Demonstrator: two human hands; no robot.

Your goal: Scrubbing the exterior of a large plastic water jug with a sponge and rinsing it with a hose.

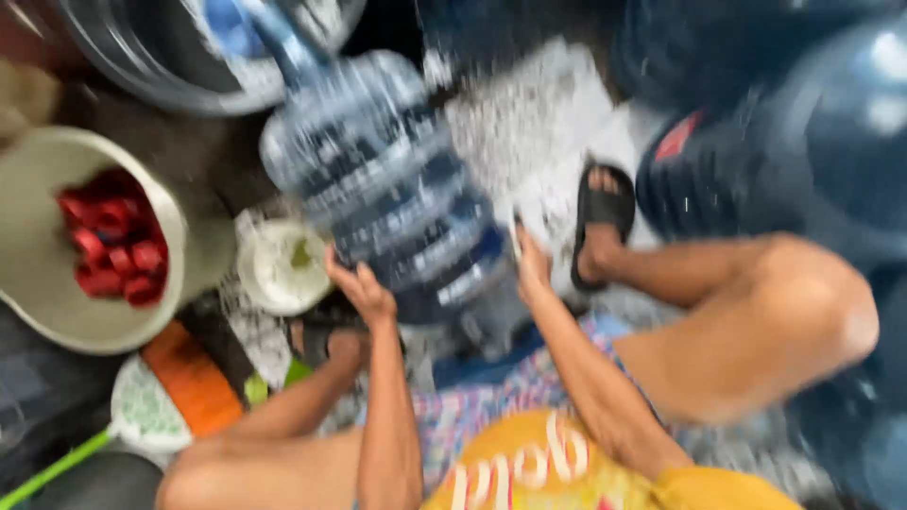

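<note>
Both forearms reach forward and down between the bent knees; the left hand [362,288] lies with spread fingers against the lower side of a big clear-blue water jug [397,179], and the right hand [532,267] presses its other side; the jug is ribbed, round plastic, tilted on the floor, blurred; beside it stands a beige basin [38,274] of red caps [113,247].
</note>
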